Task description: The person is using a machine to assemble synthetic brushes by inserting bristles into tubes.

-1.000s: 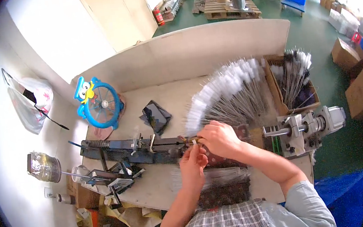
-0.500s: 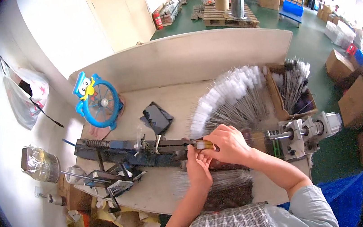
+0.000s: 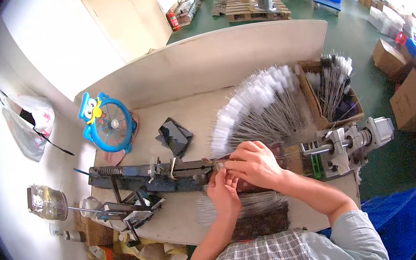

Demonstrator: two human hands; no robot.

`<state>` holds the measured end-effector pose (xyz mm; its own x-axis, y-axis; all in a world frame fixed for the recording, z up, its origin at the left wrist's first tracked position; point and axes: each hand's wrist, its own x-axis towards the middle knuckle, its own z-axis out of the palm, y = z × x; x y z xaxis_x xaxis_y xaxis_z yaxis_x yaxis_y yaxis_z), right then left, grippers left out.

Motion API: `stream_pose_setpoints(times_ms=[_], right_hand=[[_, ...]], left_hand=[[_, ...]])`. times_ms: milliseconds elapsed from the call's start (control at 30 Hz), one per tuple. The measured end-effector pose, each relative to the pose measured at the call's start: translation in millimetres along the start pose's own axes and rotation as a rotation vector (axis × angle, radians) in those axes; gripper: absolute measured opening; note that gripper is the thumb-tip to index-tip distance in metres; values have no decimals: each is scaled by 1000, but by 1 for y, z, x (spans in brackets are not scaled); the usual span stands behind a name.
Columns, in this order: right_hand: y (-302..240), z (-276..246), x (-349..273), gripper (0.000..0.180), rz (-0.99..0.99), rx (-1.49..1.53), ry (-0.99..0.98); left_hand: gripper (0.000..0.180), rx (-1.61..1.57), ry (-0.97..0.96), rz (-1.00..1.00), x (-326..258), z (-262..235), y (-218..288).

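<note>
My right hand [image 3: 255,165] is closed, its thumb and fingers pinched together over the middle of the bench machine [image 3: 192,169]. Just below and left of it, my left hand [image 3: 224,193] has its fingers drawn together, the tips meeting those of my right. Whatever they hold at the machine's right end is too small and too covered to make out. A bundle of thin wires [image 3: 212,210] lies by my left wrist. Behind my hands spreads a fan of white-bristled wire brushes [image 3: 246,104], bristle ends pointing away from me.
A cardboard box [image 3: 317,109] of more brushes stands at the back right. Right of my hands sits a motor with a metal chuck [image 3: 342,147]. Black flat pieces [image 3: 175,136] and a blue cartoon fan [image 3: 113,123] occupy the left. A low board [image 3: 200,63] borders the table's back.
My hands remain together at the machine. The yellowish piece that showed between my fingers is no longer visible, and my right fingers now cover that spot. The whole view has shifted slightly.
</note>
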<state>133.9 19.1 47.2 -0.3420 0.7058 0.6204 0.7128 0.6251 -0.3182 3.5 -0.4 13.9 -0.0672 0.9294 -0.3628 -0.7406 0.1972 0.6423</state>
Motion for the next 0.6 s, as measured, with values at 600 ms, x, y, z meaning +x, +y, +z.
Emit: stream_pose_setpoints(times_ms=[600], right_hand=[[-7,-11,4,25,42,16,-28]], left_hand=[[7,-140,-39,-45,-1,-5,-3]])
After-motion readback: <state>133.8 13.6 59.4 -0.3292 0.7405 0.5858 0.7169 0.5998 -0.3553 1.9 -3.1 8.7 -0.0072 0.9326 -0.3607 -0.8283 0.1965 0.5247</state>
